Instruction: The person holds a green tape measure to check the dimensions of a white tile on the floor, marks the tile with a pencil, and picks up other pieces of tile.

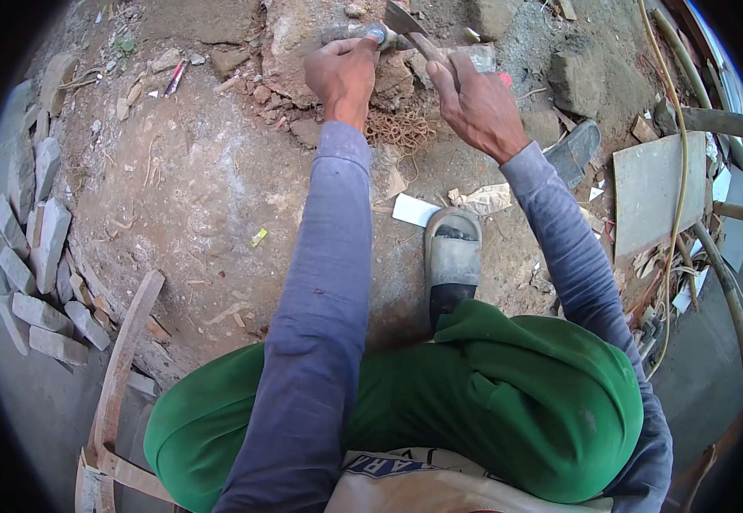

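Observation:
My left hand is closed at the top centre on a small metal fitting, beside a grey pipe-like piece on crumbled masonry. My right hand grips a flat-bladed metal tool, its blade angled up and left near the left hand. A small red object shows just behind the right hand. Tangled brown string lies below the rubble between my forearms.
My sandalled foot is below, near a white tile. Broken blocks line the left, by curved timber. At right are a dark piece, a board, pipes and a yellow hose.

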Action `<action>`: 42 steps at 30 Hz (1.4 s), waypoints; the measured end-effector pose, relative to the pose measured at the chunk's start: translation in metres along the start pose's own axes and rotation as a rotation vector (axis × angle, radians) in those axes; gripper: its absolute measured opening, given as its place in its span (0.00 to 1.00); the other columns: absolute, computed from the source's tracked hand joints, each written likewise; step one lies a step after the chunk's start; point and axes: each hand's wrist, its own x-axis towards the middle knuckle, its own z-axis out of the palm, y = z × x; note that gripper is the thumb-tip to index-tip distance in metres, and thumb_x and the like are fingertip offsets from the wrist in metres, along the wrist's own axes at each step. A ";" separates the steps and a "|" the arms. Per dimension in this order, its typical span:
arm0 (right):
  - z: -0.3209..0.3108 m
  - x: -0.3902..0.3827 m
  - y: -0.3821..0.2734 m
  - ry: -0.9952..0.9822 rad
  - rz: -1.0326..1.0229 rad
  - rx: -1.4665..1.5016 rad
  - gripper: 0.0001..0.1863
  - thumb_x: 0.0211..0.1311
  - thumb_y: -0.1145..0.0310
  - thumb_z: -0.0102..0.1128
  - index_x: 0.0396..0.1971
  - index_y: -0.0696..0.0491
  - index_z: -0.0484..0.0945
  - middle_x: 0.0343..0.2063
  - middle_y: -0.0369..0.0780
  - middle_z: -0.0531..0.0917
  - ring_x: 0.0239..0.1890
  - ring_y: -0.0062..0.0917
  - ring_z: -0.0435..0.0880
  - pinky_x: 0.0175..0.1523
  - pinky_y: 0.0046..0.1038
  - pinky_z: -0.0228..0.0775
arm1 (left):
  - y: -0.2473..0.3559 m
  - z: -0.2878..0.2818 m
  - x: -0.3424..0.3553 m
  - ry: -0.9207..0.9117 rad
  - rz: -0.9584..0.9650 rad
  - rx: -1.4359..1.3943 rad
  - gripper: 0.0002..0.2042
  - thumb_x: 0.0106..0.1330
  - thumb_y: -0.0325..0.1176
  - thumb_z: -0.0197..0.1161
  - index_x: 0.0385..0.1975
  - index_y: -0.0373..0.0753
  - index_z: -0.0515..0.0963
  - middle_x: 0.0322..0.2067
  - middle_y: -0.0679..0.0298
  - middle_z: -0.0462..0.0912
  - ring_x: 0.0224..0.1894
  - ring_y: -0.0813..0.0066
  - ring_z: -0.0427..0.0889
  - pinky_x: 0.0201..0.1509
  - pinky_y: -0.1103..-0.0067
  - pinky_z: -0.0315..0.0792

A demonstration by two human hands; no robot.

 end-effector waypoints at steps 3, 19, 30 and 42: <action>-0.006 0.009 -0.007 -0.021 -0.081 -0.030 0.24 0.81 0.48 0.48 0.42 0.58 0.73 0.18 0.54 0.82 0.22 0.54 0.84 0.31 0.54 0.73 | 0.003 -0.001 0.000 -0.006 -0.025 -0.025 0.09 0.63 0.27 0.76 0.35 0.26 0.86 0.28 0.60 0.88 0.29 0.78 0.84 0.34 0.83 0.75; 0.005 0.031 0.011 0.033 -0.152 -0.164 0.22 0.81 0.49 0.49 0.41 0.57 0.72 0.15 0.52 0.80 0.19 0.53 0.81 0.28 0.52 0.72 | 0.008 0.003 -0.003 -0.013 -0.041 0.116 0.11 0.61 0.29 0.78 0.36 0.26 0.86 0.28 0.58 0.89 0.28 0.77 0.84 0.35 0.83 0.76; -0.002 0.020 -0.009 0.155 -0.229 -0.009 0.24 0.80 0.47 0.49 0.41 0.57 0.72 0.18 0.54 0.82 0.21 0.52 0.84 0.30 0.54 0.73 | 0.004 -0.007 0.004 -0.037 -0.018 0.005 0.09 0.62 0.27 0.76 0.36 0.27 0.87 0.27 0.61 0.88 0.26 0.79 0.82 0.30 0.83 0.75; 0.002 0.023 0.016 -0.044 -0.023 -0.113 0.25 0.80 0.46 0.48 0.44 0.57 0.72 0.22 0.57 0.84 0.27 0.57 0.86 0.34 0.56 0.76 | 0.002 0.010 0.001 -0.005 -0.013 0.077 0.13 0.61 0.32 0.78 0.34 0.27 0.87 0.27 0.59 0.88 0.27 0.77 0.83 0.34 0.80 0.74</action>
